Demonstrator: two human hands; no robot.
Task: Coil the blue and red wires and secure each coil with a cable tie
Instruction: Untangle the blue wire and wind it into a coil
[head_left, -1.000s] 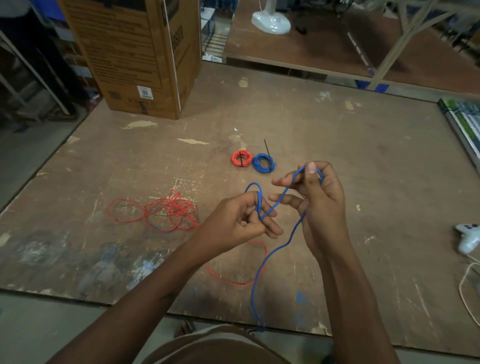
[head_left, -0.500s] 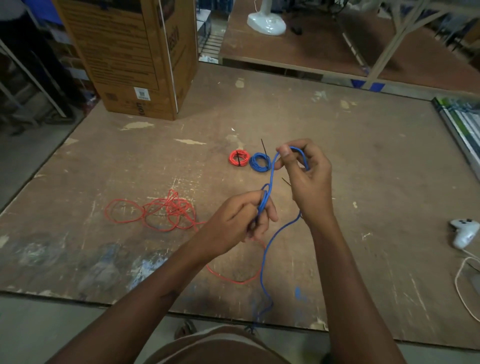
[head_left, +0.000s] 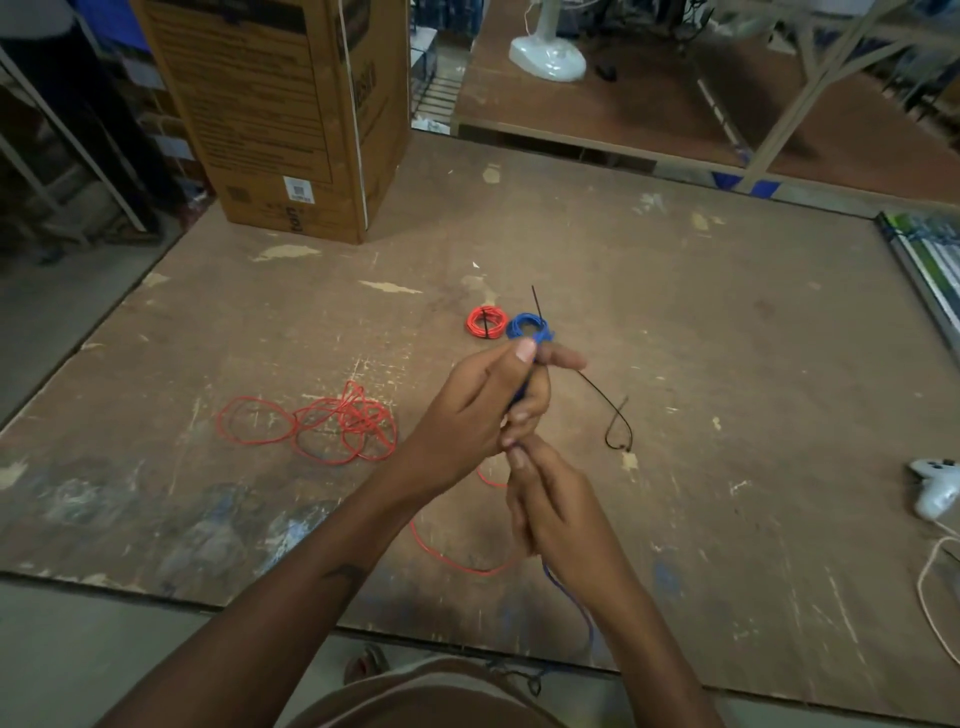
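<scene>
- Worn wooden tabletop; loose red wire toward its left edge.
- My left hand grips the blue wire.
- My right hand pinches it below.

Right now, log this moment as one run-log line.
left hand: holds blue wire loops | right hand: grips blue wire | red wire: loose on table | loose cable tie: on table
</scene>
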